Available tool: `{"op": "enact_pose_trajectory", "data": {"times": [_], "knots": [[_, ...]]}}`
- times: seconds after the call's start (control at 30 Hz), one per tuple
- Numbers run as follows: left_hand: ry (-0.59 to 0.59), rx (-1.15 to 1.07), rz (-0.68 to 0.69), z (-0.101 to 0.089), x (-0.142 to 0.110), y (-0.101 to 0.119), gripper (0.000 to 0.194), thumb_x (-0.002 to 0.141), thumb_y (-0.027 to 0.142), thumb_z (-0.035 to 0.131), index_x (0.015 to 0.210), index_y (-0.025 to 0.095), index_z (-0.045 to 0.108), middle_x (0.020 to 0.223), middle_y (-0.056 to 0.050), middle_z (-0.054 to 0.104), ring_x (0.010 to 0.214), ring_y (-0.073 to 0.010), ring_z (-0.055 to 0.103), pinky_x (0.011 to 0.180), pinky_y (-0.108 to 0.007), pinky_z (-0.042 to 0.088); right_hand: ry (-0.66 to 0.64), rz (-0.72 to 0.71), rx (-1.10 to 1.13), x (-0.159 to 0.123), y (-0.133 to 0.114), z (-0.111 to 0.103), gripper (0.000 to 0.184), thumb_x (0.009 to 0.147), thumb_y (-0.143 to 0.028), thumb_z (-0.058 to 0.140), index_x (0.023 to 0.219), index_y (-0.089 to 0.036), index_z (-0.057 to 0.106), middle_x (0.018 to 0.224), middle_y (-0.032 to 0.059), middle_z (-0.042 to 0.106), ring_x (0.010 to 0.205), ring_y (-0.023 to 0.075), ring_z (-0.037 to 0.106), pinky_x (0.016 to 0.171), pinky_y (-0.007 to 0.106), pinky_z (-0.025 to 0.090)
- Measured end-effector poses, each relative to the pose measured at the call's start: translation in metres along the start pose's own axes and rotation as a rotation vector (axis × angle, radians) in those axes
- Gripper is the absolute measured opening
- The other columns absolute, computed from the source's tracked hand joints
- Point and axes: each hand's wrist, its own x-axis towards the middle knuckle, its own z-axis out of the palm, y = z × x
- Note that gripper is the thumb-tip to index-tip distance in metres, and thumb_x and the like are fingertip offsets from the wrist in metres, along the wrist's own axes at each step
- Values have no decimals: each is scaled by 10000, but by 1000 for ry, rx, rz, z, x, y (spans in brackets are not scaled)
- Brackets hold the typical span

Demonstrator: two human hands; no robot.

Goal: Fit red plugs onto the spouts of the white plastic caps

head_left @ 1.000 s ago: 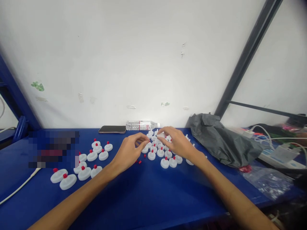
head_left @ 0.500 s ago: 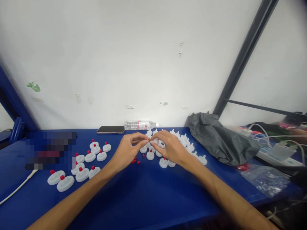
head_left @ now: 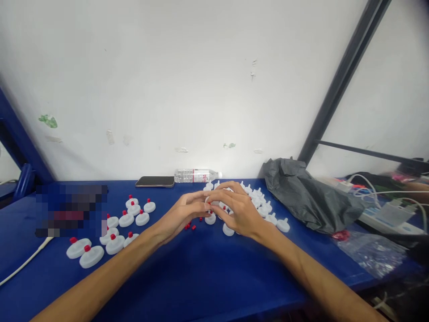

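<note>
Above a blue worktop [head_left: 201, 277], the right hand [head_left: 243, 212] grasps a white cap [head_left: 214, 202], mostly hidden by fingers, as the left hand [head_left: 182, 212] meets it; whether that hand pinches anything cannot be told. Loose red tips [head_left: 193, 227] lie nearby. Good handling likely means a steadied cap and straight, even pressure.

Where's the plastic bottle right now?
In the head view, the plastic bottle lies on its side at the back of the blue table, by the wall, just right of the phone, beyond the left hand and right hand.
</note>
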Motion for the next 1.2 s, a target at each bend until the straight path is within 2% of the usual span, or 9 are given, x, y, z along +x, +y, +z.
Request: {"op": "enact_pose_trajectory", "data": {"times": [0.07,0.3,0.6,0.7,0.8,0.9,1.0,1.1,1.2], "knots": [[-29,-11,1,2,0,-2,314,828,329,655,1109,207,726,1114,-76,750,1114,-296,657,948,-374,532,9,-4,8,-1,-2,1,159,941,-171,603,1085,-230,633,1015,30,747,1060,240,587,903,423,481],[96,95,19,2,2,-4,261,730,308,706,939,159,755,860,-67,768,857,-258,692,775,-331,564,0,-16,47,-1,-3,3,174,966,-186,568,1114,-241,641,1003,33,751,1013,226,609,889,420,498],[147,115,-16,7,0,1,284,710,329,727,942,169,761,892,-79,784,911,-278,719,893,-397,580,-58,-2,75,1,-5,1,166,960,-216,584,1113,-241,640,1050,41,747,1022,225,610,922,420,497],[92,135,-32,5,0,1,397,746,392,744,1049,137,738,934,-95,783,923,-273,719,910,-411,562,-54,3,62,0,-4,1,141,965,-214,579,1092,-238,637,1021,37,745,1010,222,622,901,405,493],[90,265,31,2,0,2,411,833,450,669,1120,160,718,1027,-93,774,992,-272,700,921,-395,539,-10,18,52,2,0,-3,126,967,-211,587,1078,-234,641,1048,30,747,1004,206,642,903,381,478],[186,519,79,-4,1,2,368,902,470,559,1118,212,705,1060,-62,759,996,-259,681,878,-368,529,104,118,-48,5,12,-15,88,962,-267,612,1019,-225,665,1008,37,754,954,203,664,910,375,461],[282,974,101,-14,1,-1,261,896,399,531,895,208,709,909,-62,741,907,-260,642,810,-374,494,159,320,-250,6,34,-32,131,959,-313,606,972,-211,688,979,50,754,917,219,671,961,413,422],[245,1305,116,-24,0,-4,240,876,356,528,763,199,669,820,-77,693,889,-275,581,799,-394,452,1,531,-362,1,59,-46,148,943,-300,594,930,-210,711,904,41,762,879,223,687,919,389,438],[174,1394,82,-28,-1,-8,245,862,396,558,775,193,662,815,-86,673,875,-283,561,779,-399,435,-187,732,-389,-5,77,-49,146,922,-281,601,957,-204,720,875,38,773,836,201,709,800,307,469]]}}
